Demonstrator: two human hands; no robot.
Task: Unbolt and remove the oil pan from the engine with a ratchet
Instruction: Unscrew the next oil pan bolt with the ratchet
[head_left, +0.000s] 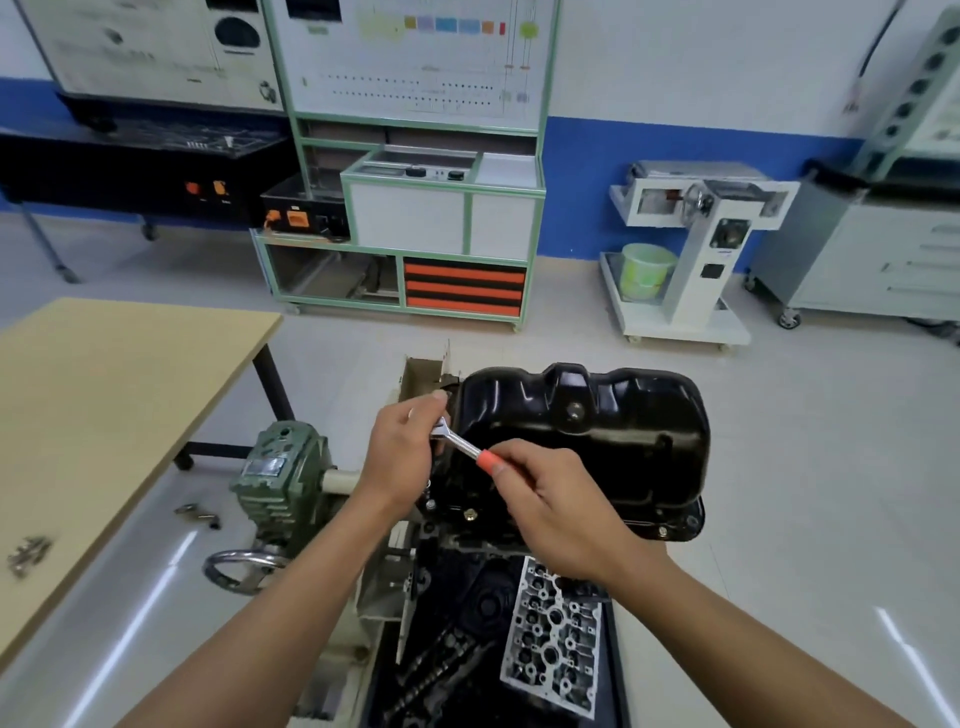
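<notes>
Here, the left hand (402, 447) pinches the chrome, red-gripped ratchet (460, 442) by its head, steadying it at the glossy black oil pan (613, 457) edge; the right hand (553, 512) fingers (524, 457) pinch the grip for leverage.

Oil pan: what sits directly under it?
The dark engine, meeting the oil pan at its rim, where bolts show. What lies inside the pan is covered.

Two hands, left hand (397, 460) and right hand (558, 512); one ratchet (461, 442); one oil pan (597, 441); one cylinder head (553, 639); one table (104, 389); one green bucket (644, 270).
</notes>
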